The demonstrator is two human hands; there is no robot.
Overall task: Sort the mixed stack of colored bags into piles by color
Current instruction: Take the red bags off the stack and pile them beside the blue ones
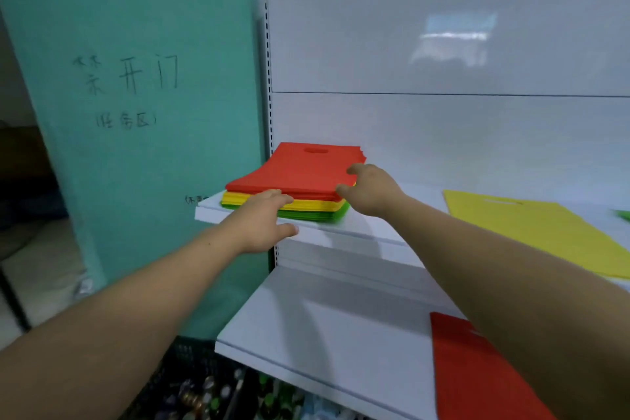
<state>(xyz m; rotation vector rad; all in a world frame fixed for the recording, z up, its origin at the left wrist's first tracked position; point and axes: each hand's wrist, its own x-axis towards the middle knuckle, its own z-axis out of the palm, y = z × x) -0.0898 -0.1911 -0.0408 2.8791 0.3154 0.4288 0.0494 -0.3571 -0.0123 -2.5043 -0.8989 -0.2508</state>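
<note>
A mixed stack of flat bags (300,170) sits at the left end of the upper white shelf (341,232): red layers on top, yellow in the middle, green at the bottom. My left hand (262,222) reaches the stack's front edge, its fingers lying against the red and yellow layers and its thumb at the shelf lip. My right hand (366,189) holds the stack's right front corner, thumb on the red top and fingers at the edge. A single yellow bag (531,228) lies to the right on the same shelf. A red bag (477,372) lies on the lower shelf.
A green edge (624,214) shows at the far right of the upper shelf. The lower white shelf (324,327) juts out below. A teal panel (136,112) with handwriting stands to the left. A dark crate (204,392) of small items sits under the shelves.
</note>
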